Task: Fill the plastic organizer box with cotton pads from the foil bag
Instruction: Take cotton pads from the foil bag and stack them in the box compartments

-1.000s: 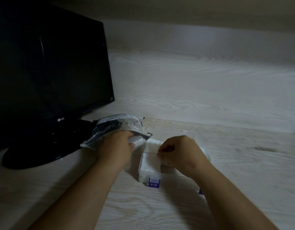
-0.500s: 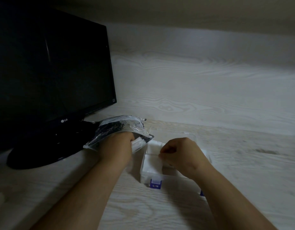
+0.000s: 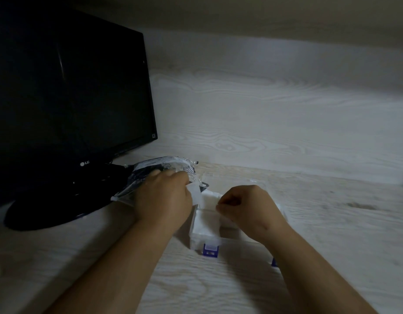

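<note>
A shiny foil bag (image 3: pixel 150 175) lies on the desk against the monitor's base. My left hand (image 3: pixel 164 198) is at the bag's mouth and holds a small stack of white cotton pads (image 3: pixel 195 194), partly drawn out toward the box. The clear plastic organizer box (image 3: pixel 205 240) with blue latches stands just right of the bag; its left compartment is filled with white pads. My right hand (image 3: pixel 246 207) hovers over the box's middle with fingers curled, pinching at a pad edge; what it holds is hard to make out.
A black monitor (image 3: pixel 66 98) on a round black base (image 3: pixel 55 209) fills the left. A pale wood-grain desk (image 3: pixel 332 234) runs to a wood-grain back wall. The box's clear lid (image 3: pixel 230 177) lies open behind it.
My left hand has pulled out of the foil bag toward the box, bringing white pads with it. The right hand has stayed over the box.
</note>
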Tool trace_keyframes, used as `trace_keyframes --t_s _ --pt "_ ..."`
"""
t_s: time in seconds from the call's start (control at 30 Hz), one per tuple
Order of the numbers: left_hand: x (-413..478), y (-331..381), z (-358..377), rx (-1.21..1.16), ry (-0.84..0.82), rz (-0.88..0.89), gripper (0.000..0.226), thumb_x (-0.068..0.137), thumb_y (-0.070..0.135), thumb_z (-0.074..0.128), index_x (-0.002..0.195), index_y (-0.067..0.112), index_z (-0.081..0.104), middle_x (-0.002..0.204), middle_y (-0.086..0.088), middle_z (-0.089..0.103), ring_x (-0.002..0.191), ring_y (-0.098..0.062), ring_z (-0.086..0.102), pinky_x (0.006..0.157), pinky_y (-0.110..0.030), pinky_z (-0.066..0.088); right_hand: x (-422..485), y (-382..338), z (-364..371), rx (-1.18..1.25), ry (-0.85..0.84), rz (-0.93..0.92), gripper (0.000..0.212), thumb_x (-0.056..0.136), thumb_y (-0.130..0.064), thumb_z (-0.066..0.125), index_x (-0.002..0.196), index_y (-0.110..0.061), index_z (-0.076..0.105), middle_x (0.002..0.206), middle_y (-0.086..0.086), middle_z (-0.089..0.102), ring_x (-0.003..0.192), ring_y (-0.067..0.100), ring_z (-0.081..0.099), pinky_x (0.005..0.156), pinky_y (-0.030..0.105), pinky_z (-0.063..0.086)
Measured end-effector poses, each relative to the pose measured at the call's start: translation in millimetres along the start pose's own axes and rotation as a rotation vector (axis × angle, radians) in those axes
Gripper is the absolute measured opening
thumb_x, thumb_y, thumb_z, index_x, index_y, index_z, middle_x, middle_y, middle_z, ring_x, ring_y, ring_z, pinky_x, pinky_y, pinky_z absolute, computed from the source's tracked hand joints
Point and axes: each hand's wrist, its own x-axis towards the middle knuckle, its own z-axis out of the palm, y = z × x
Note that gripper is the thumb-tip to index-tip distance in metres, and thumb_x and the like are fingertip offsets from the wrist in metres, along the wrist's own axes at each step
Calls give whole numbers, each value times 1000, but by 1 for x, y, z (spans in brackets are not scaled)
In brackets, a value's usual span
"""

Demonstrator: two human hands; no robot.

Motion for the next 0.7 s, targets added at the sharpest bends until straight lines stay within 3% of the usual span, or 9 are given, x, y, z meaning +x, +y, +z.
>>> trace_keyframes --t_s 0.13,0.33,0.43,0.6,0.7 --pt "1 -4 1 28 25 10 16 57 10 78 61 18 65 62 -1 61 61 -30 56 49 -27 36 0 0 0 20 17 2 5 81 -26 72 76 -28 73 80 -12 69 75 3 62 65 15 45" --pt "0 -5 2 -101 -35 -112 3 83 23 64 83 25 66 87 6 66 87 -21 58 63 -27 37 0 1 1 9 16 0 7 82 -27 71 75 -29 72 78 -13 68 68 -1 59 56 9 38" --pt "-1 -4 1 -151 -131 -142 7 81 23 63 85 27 66 92 8 68 90 -18 61 69 -26 47 0 1 1 6 14 -7 7 82 -27 71 76 -29 73 79 -12 69 71 0 60 59 10 41" --pt "-2 -6 1 -252 -335 -177 27 71 20 67 94 33 64 99 12 66 93 -14 61 75 -25 48 0 2 1 3 13 -18 7 82 -27 72 75 -29 72 79 -12 69 72 0 60 60 10 42" --pt "-3 -6 2 -242 -376 -163 30 73 21 67 99 35 61 102 13 67 93 -15 61 77 -28 51 0 1 1 -2 11 -19 9 82 -27 71 74 -29 72 79 -12 69 72 0 60 60 11 41"
